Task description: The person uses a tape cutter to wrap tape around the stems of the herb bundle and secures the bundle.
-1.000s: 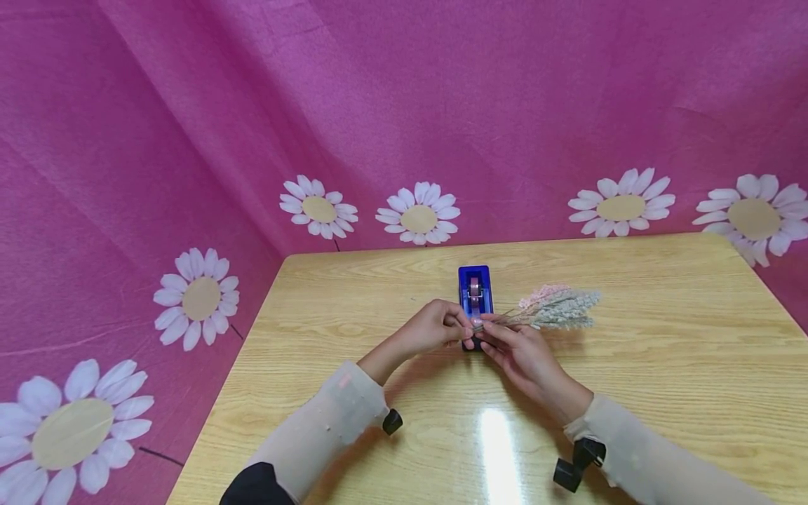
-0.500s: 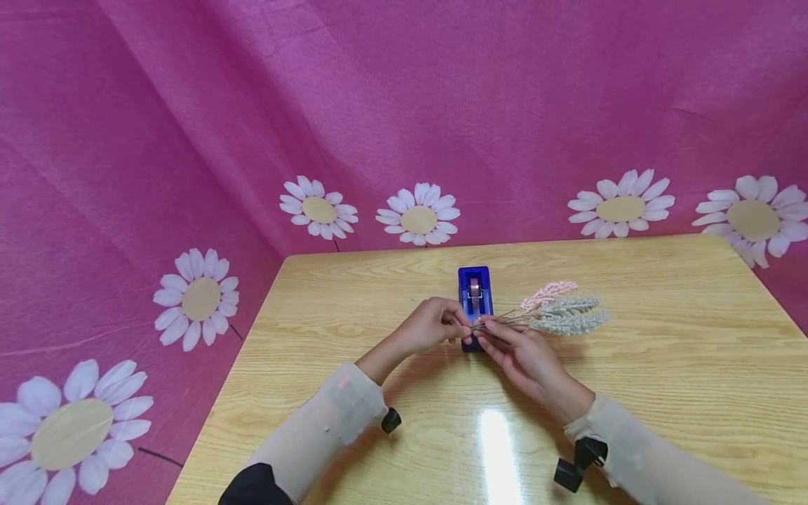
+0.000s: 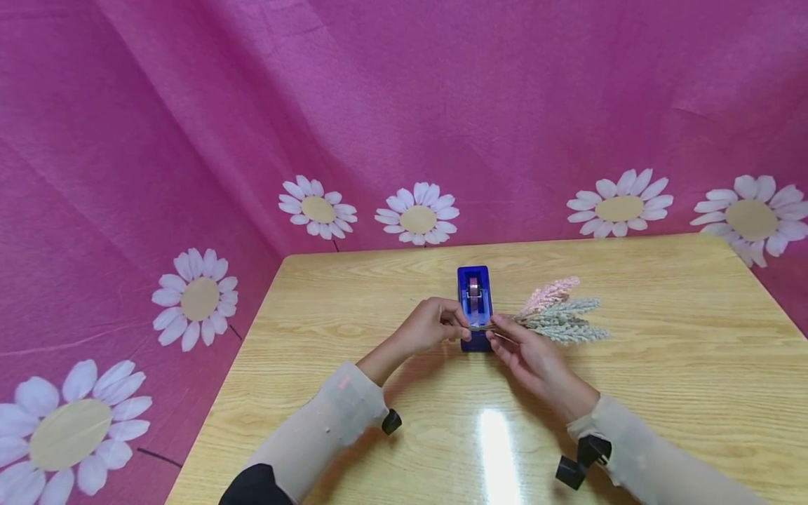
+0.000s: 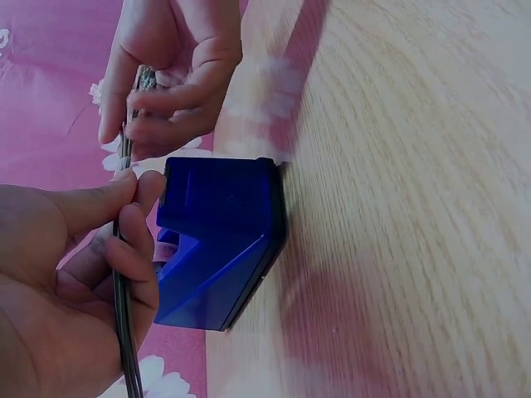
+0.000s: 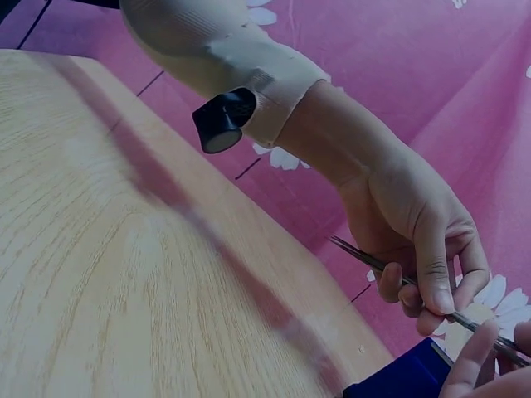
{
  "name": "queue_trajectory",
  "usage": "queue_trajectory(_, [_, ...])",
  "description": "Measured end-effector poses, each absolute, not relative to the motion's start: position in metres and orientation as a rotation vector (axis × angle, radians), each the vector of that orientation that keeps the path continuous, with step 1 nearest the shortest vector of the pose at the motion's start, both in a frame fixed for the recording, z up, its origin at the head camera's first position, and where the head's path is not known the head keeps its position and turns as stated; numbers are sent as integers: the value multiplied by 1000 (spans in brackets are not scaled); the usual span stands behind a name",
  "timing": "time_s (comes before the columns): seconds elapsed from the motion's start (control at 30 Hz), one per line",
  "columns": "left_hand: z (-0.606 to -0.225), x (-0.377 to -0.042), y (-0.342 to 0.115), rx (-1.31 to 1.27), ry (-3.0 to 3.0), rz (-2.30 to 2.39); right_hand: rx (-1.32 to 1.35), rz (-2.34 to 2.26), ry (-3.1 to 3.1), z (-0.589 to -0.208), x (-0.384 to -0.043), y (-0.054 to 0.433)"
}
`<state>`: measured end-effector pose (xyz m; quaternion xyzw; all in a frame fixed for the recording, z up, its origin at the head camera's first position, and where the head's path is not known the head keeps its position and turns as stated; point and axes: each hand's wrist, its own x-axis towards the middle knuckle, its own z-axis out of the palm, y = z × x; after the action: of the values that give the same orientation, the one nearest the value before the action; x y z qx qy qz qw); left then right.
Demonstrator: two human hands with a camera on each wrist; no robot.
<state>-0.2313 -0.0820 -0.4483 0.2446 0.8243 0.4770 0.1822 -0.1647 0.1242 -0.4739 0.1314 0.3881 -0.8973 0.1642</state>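
Above the blue tape dispenser (image 3: 483, 310), both hands hold one bunch of flower sprigs (image 3: 562, 319) by its thin stems (image 4: 124, 319). One head is pink, the others pale grey-green, and they point right in the head view. My left hand (image 3: 435, 326) pinches the stems between thumb and fingertips, the lower ends running back across its palm in the left wrist view. My right hand (image 3: 536, 361) has thumb and fingers about the stems nearer the heads. A clear strip of tape (image 3: 475, 324) shows close by the stems, between the hands.
The wooden table (image 3: 315, 294) has a glare spot (image 3: 499, 456) near its front. Behind and at the left hangs a pink cloth (image 3: 404, 105) printed with white daisies. Black wrist cameras (image 3: 392, 421) sit at both cuffs.
My right hand has shifted slightly right along the stems, away from the left. The flower heads have turned and fanned apart, the pink one rising. My left hand stays nearly in place.
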Motion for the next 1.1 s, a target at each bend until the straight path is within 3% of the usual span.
queue_trajectory(0.63, [-444, -236, -88, 695, 2207, 1291, 304, -2596, 1005, -479, -167, 126])
queue_trajectory(0.87, [-442, -236, -86, 612, 2176, 1342, 83, -2504, 1267, -486, -166, 133])
queue_trajectory(1.1, [-442, -238, -86, 626, 2207, 1366, 107, -2506, 1495, -498, -177, 132])
